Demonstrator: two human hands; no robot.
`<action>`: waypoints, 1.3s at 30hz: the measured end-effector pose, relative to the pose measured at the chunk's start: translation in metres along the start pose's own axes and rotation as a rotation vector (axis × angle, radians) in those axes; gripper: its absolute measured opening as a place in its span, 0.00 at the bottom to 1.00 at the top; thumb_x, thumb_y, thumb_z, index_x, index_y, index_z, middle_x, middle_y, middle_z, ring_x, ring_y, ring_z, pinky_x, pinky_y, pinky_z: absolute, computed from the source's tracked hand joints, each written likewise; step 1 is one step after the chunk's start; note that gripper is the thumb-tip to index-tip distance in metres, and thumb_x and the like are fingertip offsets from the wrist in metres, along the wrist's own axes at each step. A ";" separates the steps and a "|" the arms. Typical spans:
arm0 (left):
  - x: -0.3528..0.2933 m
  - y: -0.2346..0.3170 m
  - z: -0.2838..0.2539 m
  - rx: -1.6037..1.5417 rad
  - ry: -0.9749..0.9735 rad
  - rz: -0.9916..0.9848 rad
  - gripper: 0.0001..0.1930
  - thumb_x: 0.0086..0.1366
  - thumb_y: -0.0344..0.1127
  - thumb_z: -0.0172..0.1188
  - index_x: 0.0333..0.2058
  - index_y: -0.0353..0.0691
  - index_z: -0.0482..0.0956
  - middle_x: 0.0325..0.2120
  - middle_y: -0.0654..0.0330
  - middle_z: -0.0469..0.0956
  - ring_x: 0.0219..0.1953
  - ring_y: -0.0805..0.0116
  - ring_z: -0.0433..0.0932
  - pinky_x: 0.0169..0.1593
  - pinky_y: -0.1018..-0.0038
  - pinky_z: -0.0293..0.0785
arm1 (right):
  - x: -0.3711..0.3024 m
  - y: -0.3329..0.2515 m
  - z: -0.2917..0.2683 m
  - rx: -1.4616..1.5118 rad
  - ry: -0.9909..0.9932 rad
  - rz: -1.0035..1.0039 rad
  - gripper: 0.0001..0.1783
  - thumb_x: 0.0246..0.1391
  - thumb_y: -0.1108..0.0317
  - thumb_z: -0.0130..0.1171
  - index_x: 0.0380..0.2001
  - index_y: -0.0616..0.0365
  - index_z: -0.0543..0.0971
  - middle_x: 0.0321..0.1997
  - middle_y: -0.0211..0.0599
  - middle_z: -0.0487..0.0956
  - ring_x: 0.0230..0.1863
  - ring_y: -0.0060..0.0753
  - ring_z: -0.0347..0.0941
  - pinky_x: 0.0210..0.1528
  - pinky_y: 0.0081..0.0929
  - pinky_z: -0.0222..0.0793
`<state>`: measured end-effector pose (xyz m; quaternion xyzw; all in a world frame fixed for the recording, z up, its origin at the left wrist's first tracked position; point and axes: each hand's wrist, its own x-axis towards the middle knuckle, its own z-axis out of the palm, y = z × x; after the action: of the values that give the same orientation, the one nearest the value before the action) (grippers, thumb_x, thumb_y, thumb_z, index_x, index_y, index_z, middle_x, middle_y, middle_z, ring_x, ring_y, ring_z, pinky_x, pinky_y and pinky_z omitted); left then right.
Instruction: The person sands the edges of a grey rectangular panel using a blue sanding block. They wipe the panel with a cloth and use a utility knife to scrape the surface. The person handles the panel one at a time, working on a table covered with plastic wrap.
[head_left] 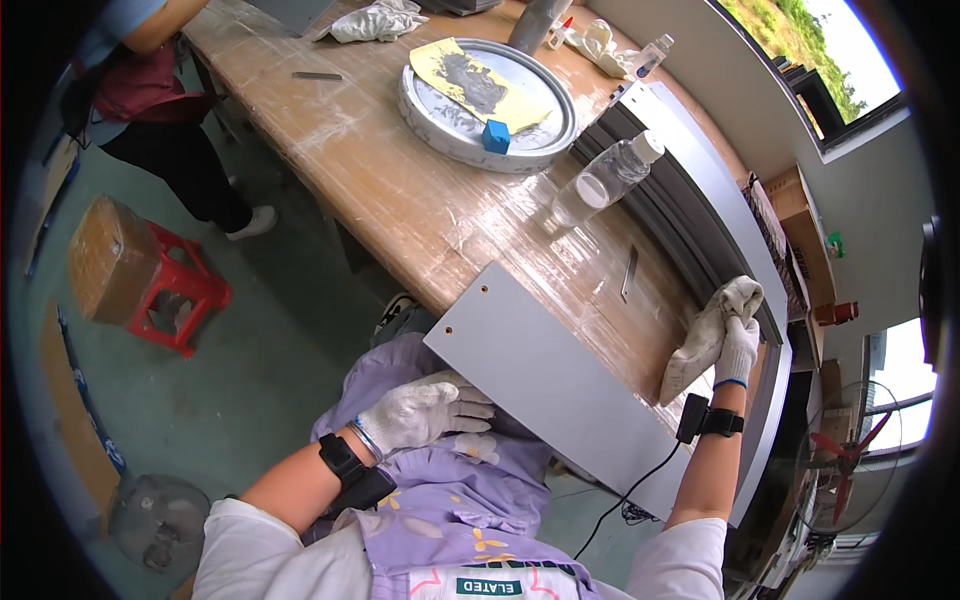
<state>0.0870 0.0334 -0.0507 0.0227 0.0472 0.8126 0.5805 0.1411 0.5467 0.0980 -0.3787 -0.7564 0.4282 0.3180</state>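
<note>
A white knitted glove covers my left hand (pixel 428 411); its fingers are stretched out beside the near edge of a flat grey panel (pixel 560 385). Whether the fingertips touch the panel I cannot tell. The panel lies on the table, jutting past its edge, with two small holes at its far-left end. On the right, my gloved right hand (pixel 737 352) is closed on a crumpled off-white cloth (pixel 703 345). The cloth hangs down over the table next to long dark-grey strips (pixel 672 215).
A wrapped table (pixel 400 200) carries a round lid (pixel 420 105) with yellow sandpaper (pixel 495 92) and a blue block (pixel 496 137), a clear bottle (pixel 605 180) and a thin metal blade (pixel 629 273). A red stool (pixel 185 290) and another person (pixel 175 150) are left; a fan (pixel 848 455) is right.
</note>
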 end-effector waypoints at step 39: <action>0.018 0.013 0.023 0.696 0.365 0.202 0.19 0.68 0.40 0.58 0.50 0.32 0.73 0.41 0.57 0.80 0.42 0.75 0.78 0.47 0.75 0.75 | -0.222 -0.156 0.244 -0.831 -0.771 -0.927 0.24 0.47 0.76 0.56 0.51 0.58 0.76 0.48 0.47 0.76 0.50 0.52 0.72 0.53 0.42 0.69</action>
<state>0.0714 0.0474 -0.0272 0.0778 0.4193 0.7916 0.4377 0.0107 0.2061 0.0966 0.0687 -0.9972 0.0302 0.0077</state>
